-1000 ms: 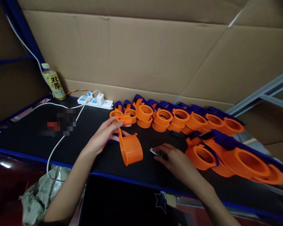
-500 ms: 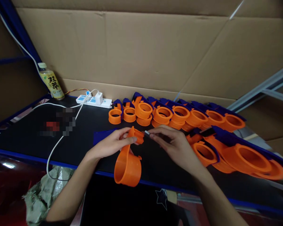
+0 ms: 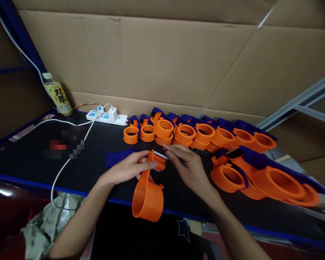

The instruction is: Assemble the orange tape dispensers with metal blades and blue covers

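My left hand [image 3: 134,164] is closed round the narrow upper end of an orange tape dispenser frame [image 3: 148,200], whose wide ring hangs below the fingers over the table's front edge. At that upper end lies a small silvery toothed blade [image 3: 160,155], against the orange plastic. The fingers of my right hand [image 3: 185,162] pinch the blade's right end; part of it is hidden by the fingertips. Behind my left hand a flat dark blue plastic piece [image 3: 117,157] rests on the table, partly covered by that hand.
Several orange and blue tape dispensers [image 3: 185,133] stand in a row at the back, with larger-looking ones [image 3: 281,182] at the right. A white power strip [image 3: 107,117], a cable [image 3: 60,171] and a yellow-labelled bottle [image 3: 58,95] are to the left. Cardboard [image 3: 162,57] walls the back.
My right hand has moved left, bringing the blade from beside the orange frame onto its upper end. More of the toothed edge shows now. The left hand keeps its hold.
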Tool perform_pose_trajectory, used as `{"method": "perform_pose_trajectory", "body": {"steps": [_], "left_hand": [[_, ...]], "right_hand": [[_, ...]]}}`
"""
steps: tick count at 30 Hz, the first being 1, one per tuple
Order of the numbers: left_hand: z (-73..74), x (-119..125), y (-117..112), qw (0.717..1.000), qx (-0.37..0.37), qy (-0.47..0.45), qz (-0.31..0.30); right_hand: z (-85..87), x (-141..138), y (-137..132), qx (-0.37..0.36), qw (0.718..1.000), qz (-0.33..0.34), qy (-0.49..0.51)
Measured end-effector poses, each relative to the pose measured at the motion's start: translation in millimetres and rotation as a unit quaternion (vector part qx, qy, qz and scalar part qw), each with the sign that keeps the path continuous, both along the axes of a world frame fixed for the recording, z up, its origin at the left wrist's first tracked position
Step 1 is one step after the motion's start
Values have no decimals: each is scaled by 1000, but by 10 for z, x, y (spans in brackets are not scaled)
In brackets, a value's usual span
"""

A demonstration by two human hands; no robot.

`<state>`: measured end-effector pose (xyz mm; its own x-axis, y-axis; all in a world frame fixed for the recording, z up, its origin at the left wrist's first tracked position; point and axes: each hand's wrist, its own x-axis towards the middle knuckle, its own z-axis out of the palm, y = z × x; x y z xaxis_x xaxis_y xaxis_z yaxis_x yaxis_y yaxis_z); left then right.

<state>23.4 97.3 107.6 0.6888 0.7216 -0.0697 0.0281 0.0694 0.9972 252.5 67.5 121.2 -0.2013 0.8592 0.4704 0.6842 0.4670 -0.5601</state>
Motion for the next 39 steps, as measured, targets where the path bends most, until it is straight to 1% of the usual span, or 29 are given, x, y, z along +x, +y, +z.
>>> {"method": "perform_pose_trajectory", "body": {"steps": [1,2,3,4,5,6,7,8,10,12,15,19,20,22,24,25,26,27,29,31,33,36,39], "left_hand": [[2,0,-1,1000,-6,-2,5],[8,0,-3,1000,-11,-7,11],[16,1,-4,1000,-16,-12,19],[25,1,-6,999,-20,-17,26],[33,2,-7,999,-23,-20,32],[40,2,-7,999,-26,-22,36],[45,2,-6,998,-30,-24,40],[47,1,-5,998,-35,-26,42],[48,-2,-4,998,-44,-31,44],[49,-7,-6,997,-50,-34,47],[52,-12,-10,996,-56,-42,55],[41,-7,13,993,-70,-67,73],[34,-5,23,992,-73,-73,79],[18,1,40,989,-80,-79,95],[7,8,49,987,-83,-72,113],[5,13,50,987,-83,-67,120],[5,18,48,987,-81,-62,125],[6,23,46,987,-79,-57,127],[11,31,39,988,-72,-53,125],[14,34,33,990,-62,-49,119],[11,32,29,991,-51,-44,115],[2,29,27,992,-38,-40,113],[-7,34,25,993,-29,-40,104]], "right_hand": [[-12,79,-12,12,998,-52,-32],[-29,174,-23,22,990,-115,-80],[-52,277,-31,27,973,-181,-140],[-85,381,-34,24,948,-239,-207],[-127,479,-28,11,920,-283,-272],[-176,564,-14,-6,893,-312,-323],[-229,634,8,-22,874,-329,-358],[-284,687,36,-37,861,-337,-379],[-381,746,99,-50,855,-341,-388],[-447,769,149,-50,859,-337,-383],[-484,793,169,-53,868,-323,-372],[-475,792,126,-64,893,-286,-340],[-465,765,115,-64,904,-272,-323],[-430,662,97,-58,944,-226,-235],[-368,500,83,-40,983,-155,-86],[-326,405,76,-29,993,-118,-13],[-280,308,69,-18,995,-85,41],[-232,214,63,-8,996,-58,70],[-149,51,55,5,996,-8,85],[-101,-67,56,16,996,18,84],[-97,-143,64,28,996,2,90],[-136,-211,75,40,991,-51,116],[-171,-268,73,36,987,-60,146]]}}
